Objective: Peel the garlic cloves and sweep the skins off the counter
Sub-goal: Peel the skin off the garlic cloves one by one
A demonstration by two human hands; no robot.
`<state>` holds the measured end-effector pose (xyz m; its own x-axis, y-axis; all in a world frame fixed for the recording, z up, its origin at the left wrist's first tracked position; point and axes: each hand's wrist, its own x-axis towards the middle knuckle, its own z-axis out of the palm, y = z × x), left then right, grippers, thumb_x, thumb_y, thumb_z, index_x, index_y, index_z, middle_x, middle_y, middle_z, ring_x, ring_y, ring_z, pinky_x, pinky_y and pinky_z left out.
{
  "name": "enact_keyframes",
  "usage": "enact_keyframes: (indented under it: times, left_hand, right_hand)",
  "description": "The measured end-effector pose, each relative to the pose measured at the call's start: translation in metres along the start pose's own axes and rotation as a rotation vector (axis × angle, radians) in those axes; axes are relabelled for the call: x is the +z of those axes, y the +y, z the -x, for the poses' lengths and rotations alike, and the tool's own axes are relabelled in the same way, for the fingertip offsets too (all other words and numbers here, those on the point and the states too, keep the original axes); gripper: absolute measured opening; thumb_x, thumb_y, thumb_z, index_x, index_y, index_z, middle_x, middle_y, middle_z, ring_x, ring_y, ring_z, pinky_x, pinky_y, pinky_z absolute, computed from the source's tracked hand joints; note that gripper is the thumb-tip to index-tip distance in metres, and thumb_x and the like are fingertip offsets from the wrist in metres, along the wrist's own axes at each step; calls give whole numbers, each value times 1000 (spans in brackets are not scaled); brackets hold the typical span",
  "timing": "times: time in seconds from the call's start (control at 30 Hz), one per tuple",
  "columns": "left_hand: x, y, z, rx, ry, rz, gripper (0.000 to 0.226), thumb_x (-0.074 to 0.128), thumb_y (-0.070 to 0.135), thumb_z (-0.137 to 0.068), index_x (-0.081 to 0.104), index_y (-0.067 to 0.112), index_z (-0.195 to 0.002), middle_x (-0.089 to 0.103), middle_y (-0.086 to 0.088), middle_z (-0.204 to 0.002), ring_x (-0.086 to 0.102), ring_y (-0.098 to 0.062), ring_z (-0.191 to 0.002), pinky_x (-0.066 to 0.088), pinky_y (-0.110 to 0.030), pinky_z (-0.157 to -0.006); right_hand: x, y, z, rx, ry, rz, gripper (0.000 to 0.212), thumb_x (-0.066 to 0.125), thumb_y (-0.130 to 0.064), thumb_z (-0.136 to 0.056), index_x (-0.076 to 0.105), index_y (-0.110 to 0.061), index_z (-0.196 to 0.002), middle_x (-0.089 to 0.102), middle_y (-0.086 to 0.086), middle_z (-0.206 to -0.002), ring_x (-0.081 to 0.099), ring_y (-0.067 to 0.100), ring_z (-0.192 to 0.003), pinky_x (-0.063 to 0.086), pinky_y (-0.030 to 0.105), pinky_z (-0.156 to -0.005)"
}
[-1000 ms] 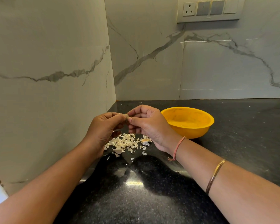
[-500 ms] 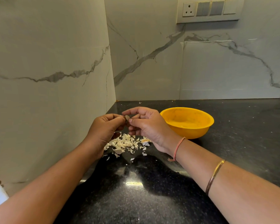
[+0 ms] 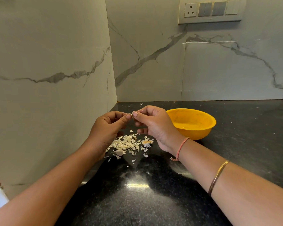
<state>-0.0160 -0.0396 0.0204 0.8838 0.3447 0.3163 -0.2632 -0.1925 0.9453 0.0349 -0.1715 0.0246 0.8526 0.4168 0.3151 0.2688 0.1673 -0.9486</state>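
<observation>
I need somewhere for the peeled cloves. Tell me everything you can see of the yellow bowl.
The yellow bowl is round, plastic-looking, its inside scuffed with dark marks. It stands upright on the black counter, just beyond the right hand, which hides part of its left rim. I see nothing inside it.

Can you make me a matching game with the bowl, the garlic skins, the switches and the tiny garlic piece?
1 yellow bowl
2 garlic skins
3 switch panel
4 garlic clove

A pinched between the left hand and right hand
B on the wall
C heaped on the counter below the hands
D on the counter, right of the hands

Pairs: 1-D, 2-C, 3-B, 4-A
</observation>
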Motion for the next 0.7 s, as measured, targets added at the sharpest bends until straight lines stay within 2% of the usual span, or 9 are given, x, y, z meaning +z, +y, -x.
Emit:
enact_keyframes:
  times: [0.17, 0.27, 0.43, 0.53, 0.6, 0.7]
  left_hand:
    - [0, 0, -3, -99, -59, 127, 9, 61, 19, -84, 61, 15, -76, 58, 2, -69, 52, -5, -62, 43, -15, -49]
    - [-1, 0, -4, -152, -90, 216, 11, 64, 22, -73, 61, 13, -77, 58, 4, -63, 50, -3, -56, 42, -15, -47]
    - [-1, -1, -4, -152, -82, 239, 9, 63, 21, -78, 60, 12, -77, 56, 5, -60, 49, -1, -51, 41, -15, -46]
    - [-1, -2, -5, -142, -70, 227, 9, 62, 21, -81, 59, 14, -76, 56, 4, -63, 49, -3, -56, 42, -17, -49]
    - [-1, -2, -4, -112, -71, 180, 10, 61, 21, -84, 58, 14, -76, 54, 2, -66, 49, -4, -57, 42, -16, -49]
    - [2, -1, -1, -13, -73, -24, 16, 54, 20, -92, 55, 15, -77, 50, 3, -64, 47, -3, -54, 41, -17, -49]
  right_hand:
    - [1, -1, 0, 39, -39, -29, 8, 60, -7, -89, 62, -5, -81, 59, 4, -71, 56, 10, -64, 51, 22, -55]
    - [0, -4, 0, 73, -71, -85, 14, 54, -8, -93, 62, -4, -82, 60, 6, -71, 57, 11, -62, 52, 23, -56]
    - [4, -5, 1, 136, -54, -115, 31, 42, -25, -100, 57, -8, -80, 58, 7, -68, 55, 14, -56, 50, 26, -51]
    - [5, -3, 1, 120, -84, 12, 35, 42, -35, -99, 55, -10, -79, 54, 5, -65, 51, 14, -55, 47, 25, -48]
    - [5, -2, 1, 91, -116, 112, 33, 42, -32, -99, 53, -11, -76, 51, 4, -63, 48, 11, -53, 44, 23, -47]
    - [5, -1, 1, 55, -132, 202, 31, 40, -21, -100, 50, -12, -73, 48, 4, -63, 44, 9, -51, 41, 21, -45]
